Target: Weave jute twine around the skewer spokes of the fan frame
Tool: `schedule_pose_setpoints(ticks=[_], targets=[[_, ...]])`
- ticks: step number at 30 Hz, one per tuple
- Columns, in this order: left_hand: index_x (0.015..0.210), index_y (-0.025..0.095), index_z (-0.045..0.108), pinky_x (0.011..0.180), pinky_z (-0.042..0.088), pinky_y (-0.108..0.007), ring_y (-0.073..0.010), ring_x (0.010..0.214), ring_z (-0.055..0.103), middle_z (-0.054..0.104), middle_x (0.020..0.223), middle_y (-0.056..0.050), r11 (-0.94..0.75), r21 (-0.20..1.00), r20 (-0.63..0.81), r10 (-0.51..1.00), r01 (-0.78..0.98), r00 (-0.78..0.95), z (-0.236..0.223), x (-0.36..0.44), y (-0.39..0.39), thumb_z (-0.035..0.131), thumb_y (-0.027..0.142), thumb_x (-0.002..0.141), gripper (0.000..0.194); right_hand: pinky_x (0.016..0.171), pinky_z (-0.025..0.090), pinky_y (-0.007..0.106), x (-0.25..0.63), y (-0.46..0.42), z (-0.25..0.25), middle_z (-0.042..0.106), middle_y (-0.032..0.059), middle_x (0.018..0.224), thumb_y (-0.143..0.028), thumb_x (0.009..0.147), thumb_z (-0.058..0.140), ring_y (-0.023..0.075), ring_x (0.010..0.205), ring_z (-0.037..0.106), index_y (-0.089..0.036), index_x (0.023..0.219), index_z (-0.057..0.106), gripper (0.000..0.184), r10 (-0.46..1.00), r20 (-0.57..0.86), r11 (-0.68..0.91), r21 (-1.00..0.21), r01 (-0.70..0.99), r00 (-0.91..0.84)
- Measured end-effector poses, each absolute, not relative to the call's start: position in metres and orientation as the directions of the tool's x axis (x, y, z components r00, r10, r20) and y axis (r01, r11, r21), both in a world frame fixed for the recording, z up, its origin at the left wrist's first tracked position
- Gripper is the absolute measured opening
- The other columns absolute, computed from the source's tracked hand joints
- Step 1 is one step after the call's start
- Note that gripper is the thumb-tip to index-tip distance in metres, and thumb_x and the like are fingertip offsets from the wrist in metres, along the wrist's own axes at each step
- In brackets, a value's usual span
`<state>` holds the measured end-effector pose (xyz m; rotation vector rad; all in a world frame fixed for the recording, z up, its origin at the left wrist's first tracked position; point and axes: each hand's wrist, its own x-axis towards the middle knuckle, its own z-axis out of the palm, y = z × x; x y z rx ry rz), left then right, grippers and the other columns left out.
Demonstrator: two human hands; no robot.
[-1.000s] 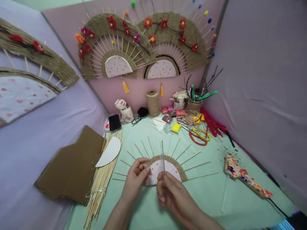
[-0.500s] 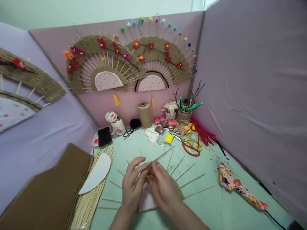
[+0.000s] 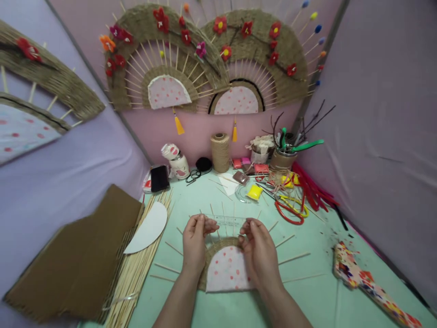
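Observation:
A clear plastic ruler (image 3: 228, 220) is stretched level between my two hands. The left end is pinched by my left hand (image 3: 195, 243), and the right end by my right hand (image 3: 262, 250). Below and behind it lies a half-round fan (image 3: 232, 269) with a white, pink-dotted centre and a woven twine band (image 3: 218, 246). Thin wooden sticks (image 3: 294, 258) radiate from the band across the table. My right hand covers part of the band and dotted centre; several sticks pass behind the hands and show through the ruler.
Bundled sticks (image 3: 131, 278), a white paper half-circle (image 3: 148, 228) and brown cardboard (image 3: 75, 255) lie left. Farther back are a twine spool (image 3: 220, 152), a yellow packet (image 3: 254, 192) and red-handled scissors (image 3: 290, 214). A flower-patterned glue gun (image 3: 372, 287) lies right. Finished fans (image 3: 257, 59) hang behind.
My hands were close together with the ruler tilted edge-on; now they are apart, holding it level. More of the fan's dotted centre shows. The view has tipped down and moved closer.

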<state>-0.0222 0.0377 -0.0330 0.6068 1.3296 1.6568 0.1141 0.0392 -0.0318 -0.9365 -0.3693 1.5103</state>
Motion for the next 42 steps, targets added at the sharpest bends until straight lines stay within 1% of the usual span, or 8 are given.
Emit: schedule_pose_setpoints(ticks=[5, 9, 12, 15, 19, 27, 37, 42], targets=[[0.082, 0.017, 0.054, 0.070, 0.050, -0.028, -0.0141, 0.069, 0.065, 0.068, 0.076, -0.003, -0.102, 0.891, -0.153, 0.851, -0.443, -0.503, -0.029, -0.028, 0.038, 0.060, 0.049, 0.079, 0.033, 0.064, 0.050, 0.022, 0.115, 0.040, -0.032, 0.060, -0.0031, 0.073, -0.035, 0.069, 0.075, 0.0098, 0.068, 0.058, -0.020, 0.081, 0.059, 0.024, 0.933, -0.353, -0.204, -0.670, -0.714, 0.065], [0.078, 0.016, 0.057, 0.075, 0.049, -0.023, -0.0089, 0.072, 0.062, 0.066, 0.077, 0.000, -0.136, 0.894, -0.170, 0.780, -0.428, -0.603, -0.029, -0.033, 0.041, 0.074, 0.035, 0.067, 0.028, 0.078, 0.053, 0.028, 0.115, 0.041, -0.032, 0.064, -0.0013, 0.079, -0.034, 0.068, 0.077, 0.0126, 0.079, 0.064, -0.020, 0.084, 0.059, 0.027, 0.928, -0.370, -0.221, -0.649, -0.728, 0.048], [0.075, 0.015, 0.060, 0.073, 0.048, -0.022, -0.0082, 0.069, 0.060, 0.066, 0.076, -0.001, -0.109, 0.916, -0.170, 0.766, -0.386, -0.620, -0.031, -0.033, 0.042, 0.077, 0.031, 0.063, 0.027, 0.084, 0.053, 0.031, 0.115, 0.040, -0.033, 0.066, -0.0005, 0.081, -0.034, 0.067, 0.077, 0.0144, 0.083, 0.066, -0.020, 0.085, 0.059, 0.029, 0.933, -0.359, -0.227, -0.650, -0.726, 0.030], [0.079, 0.014, 0.063, 0.073, 0.049, -0.024, -0.0089, 0.067, 0.061, 0.068, 0.079, -0.004, -0.101, 0.922, -0.157, 0.785, -0.375, -0.599, -0.031, -0.031, 0.041, 0.074, 0.036, 0.066, 0.027, 0.086, 0.053, 0.033, 0.115, 0.040, -0.034, 0.066, -0.0002, 0.082, -0.034, 0.066, 0.078, 0.0154, 0.085, 0.067, -0.020, 0.085, 0.059, 0.030, 0.933, -0.359, -0.220, -0.645, -0.732, 0.036], [0.083, 0.014, 0.065, 0.073, 0.049, -0.025, -0.0104, 0.070, 0.063, 0.071, 0.084, -0.006, -0.109, 0.880, -0.186, 0.816, -0.462, -0.547, -0.030, -0.031, 0.040, 0.072, 0.038, 0.070, 0.028, 0.086, 0.053, 0.033, 0.114, 0.039, -0.034, 0.066, -0.0002, 0.082, -0.032, 0.065, 0.079, 0.0148, 0.084, 0.067, -0.020, 0.084, 0.060, 0.029, 0.931, -0.364, -0.230, -0.623, -0.748, 0.017], [0.093, 0.013, 0.068, 0.083, 0.049, -0.030, -0.0178, 0.091, 0.067, 0.070, 0.104, -0.014, -0.052, 0.770, -0.277, 0.871, -0.635, -0.407, -0.028, -0.035, 0.040, 0.073, 0.032, 0.072, 0.029, 0.086, 0.054, 0.034, 0.113, 0.039, -0.032, 0.067, 0.0002, 0.081, -0.030, 0.063, 0.080, 0.0161, 0.085, 0.067, -0.019, 0.082, 0.061, 0.029, 0.924, -0.381, -0.234, -0.633, -0.738, 0.034], [0.081, 0.013, 0.066, 0.068, 0.049, -0.021, -0.0089, 0.068, 0.064, 0.071, 0.081, -0.006, -0.026, 0.736, -0.352, 0.838, -0.677, -0.416, -0.031, -0.036, 0.041, 0.079, 0.024, 0.063, 0.025, 0.085, 0.054, 0.032, 0.112, 0.037, -0.027, 0.067, -0.0002, 0.081, -0.031, 0.060, 0.082, 0.0154, 0.084, 0.067, -0.019, 0.081, 0.061, 0.032, 0.914, -0.406, -0.279, -0.615, -0.738, -0.007], [0.080, 0.014, 0.061, 0.058, 0.042, -0.016, -0.0043, 0.059, 0.054, 0.062, 0.068, 0.000, -0.098, 0.719, -0.291, 0.857, -0.688, -0.426, -0.030, -0.037, 0.041, 0.076, 0.025, 0.067, 0.022, 0.084, 0.054, 0.031, 0.111, 0.035, -0.029, 0.067, -0.0007, 0.079, -0.030, 0.061, 0.082, 0.0145, 0.083, 0.067, -0.020, 0.081, 0.061, 0.031, 0.918, -0.394, -0.291, -0.616, -0.732, -0.034]])
